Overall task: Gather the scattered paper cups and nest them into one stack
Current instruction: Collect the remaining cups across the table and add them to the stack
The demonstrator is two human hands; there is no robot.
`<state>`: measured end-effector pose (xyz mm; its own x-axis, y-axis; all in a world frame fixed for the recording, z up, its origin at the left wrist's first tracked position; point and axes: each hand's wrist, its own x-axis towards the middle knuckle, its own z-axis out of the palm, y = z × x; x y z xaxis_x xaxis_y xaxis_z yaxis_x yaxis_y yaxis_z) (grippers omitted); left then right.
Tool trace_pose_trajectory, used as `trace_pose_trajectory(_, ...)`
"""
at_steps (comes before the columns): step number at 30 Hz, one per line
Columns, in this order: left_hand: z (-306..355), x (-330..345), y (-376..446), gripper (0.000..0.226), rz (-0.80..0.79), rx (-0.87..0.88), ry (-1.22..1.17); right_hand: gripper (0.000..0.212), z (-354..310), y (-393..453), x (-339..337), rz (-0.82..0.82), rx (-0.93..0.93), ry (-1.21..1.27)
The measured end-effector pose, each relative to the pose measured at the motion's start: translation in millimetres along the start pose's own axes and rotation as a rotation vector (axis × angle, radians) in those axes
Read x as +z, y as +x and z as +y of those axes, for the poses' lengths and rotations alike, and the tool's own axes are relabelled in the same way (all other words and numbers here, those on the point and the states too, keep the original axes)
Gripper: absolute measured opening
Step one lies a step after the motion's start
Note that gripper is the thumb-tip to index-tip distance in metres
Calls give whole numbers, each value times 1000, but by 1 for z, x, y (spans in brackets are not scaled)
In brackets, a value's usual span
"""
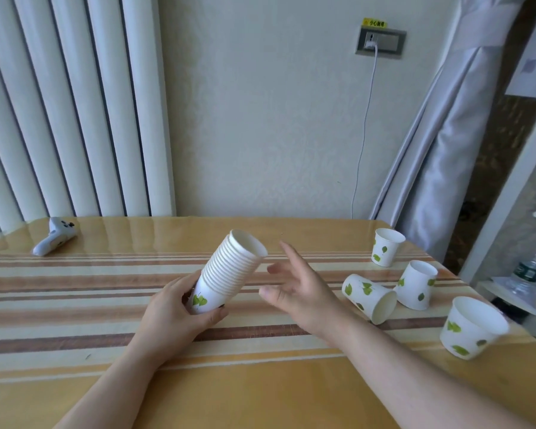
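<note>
My left hand (180, 308) grips the base of a stack of nested white paper cups with green leaves (232, 270), tilted with its mouth up and to the right. My right hand (297, 289) hovers just right of the stack, fingers spread, holding nothing. Several loose cups stand at the right: one upright cup at the back (386, 247), one cup on its side (370, 297) with its mouth toward me, one tilted cup behind it (416, 284), and one cup near the right table edge (471, 326).
The table (75, 305) has a striped glossy cover. A white handheld controller (54, 235) lies at the back left. A radiator and wall stand behind, a curtain at the right, and a side shelf with a bottle (526, 270) past the right edge.
</note>
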<state>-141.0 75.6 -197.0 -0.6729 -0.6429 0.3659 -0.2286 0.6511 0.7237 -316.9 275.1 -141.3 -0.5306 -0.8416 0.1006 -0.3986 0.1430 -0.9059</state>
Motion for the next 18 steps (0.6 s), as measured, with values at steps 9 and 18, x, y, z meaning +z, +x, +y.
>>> trace_pose_trajectory(9,14,6,-2,57,-19,-122,-9,41,74,-34,-16,104,-107,-742)
trace_pose_trajectory(18,85,62,16,56,-189,-119,-69,23,74,-46,-39,639,-509,-461)
